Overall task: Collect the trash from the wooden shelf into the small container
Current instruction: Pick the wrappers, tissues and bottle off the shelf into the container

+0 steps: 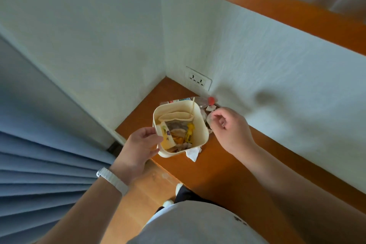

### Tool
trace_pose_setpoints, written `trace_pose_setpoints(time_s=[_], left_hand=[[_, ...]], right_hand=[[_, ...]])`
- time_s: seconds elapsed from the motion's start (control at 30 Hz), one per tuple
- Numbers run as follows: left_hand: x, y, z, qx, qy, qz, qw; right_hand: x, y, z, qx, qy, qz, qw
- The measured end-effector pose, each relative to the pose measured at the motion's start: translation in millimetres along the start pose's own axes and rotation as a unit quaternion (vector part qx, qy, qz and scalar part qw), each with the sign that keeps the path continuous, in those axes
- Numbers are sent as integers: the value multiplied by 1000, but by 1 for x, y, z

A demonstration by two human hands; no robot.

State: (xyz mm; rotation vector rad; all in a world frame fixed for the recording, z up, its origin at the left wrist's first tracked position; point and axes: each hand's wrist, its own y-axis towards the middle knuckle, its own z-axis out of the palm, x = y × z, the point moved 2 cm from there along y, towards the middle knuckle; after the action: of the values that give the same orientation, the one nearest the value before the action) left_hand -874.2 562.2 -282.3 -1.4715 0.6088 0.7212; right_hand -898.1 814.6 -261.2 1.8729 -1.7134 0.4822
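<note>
A small cream square container [202,125] hangs over the wooden shelf [227,164], gripped at its near-left rim by my left hand [138,148]. Inside lie a flattened paper cup, a wooden stick, yellow wrappers and other scraps. My right hand [229,128] hovers just right of the container, fingers curled and pinching near crumpled white trash [209,119]; whether it holds a piece I cannot tell. A clear plastic bottle with a red cap [211,100] lies behind the container by the wall. A white tissue [193,153] sticks out under the container's near edge.
White walls meet in a corner behind the shelf, with a double power socket [198,81] low on the right wall. Blue curtains [39,164] hang at the left. A higher wooden ledge [277,6] runs across the top right. Wooden floor and my feet show below.
</note>
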Motion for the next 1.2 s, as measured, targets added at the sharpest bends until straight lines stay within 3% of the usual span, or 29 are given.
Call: trace_pose_setpoints(time_s=[0.13,0.23,0.33,0.5,0.7,0.9,1.07,1.2], left_hand=[[2,4,-13,-31,-15,-3,999],[5,3,-18,-47,-25,-10,999],[5,0,-19,-56,-41,-18,997],[8,-7,-21,-78,-57,-29,995],[11,-10,-26,-89,-72,-30,993],[13,-13,-29,-94,-84,-23,992],[13,-12,-28,-88,-82,-17,993],[16,-10,-28,-63,-68,-9,996]], right_hand=[[-39,1,24,99,-56,73,991],[-62,-12,55,188,-97,81,974],[-74,-25,86,262,-140,34,954],[-79,-38,122,295,-186,-42,936],[-81,-42,137,264,-200,-105,938],[-79,-39,132,265,-181,-81,944],[-58,-16,101,179,-79,-4,981],[-15,7,64,62,26,-16,998]])
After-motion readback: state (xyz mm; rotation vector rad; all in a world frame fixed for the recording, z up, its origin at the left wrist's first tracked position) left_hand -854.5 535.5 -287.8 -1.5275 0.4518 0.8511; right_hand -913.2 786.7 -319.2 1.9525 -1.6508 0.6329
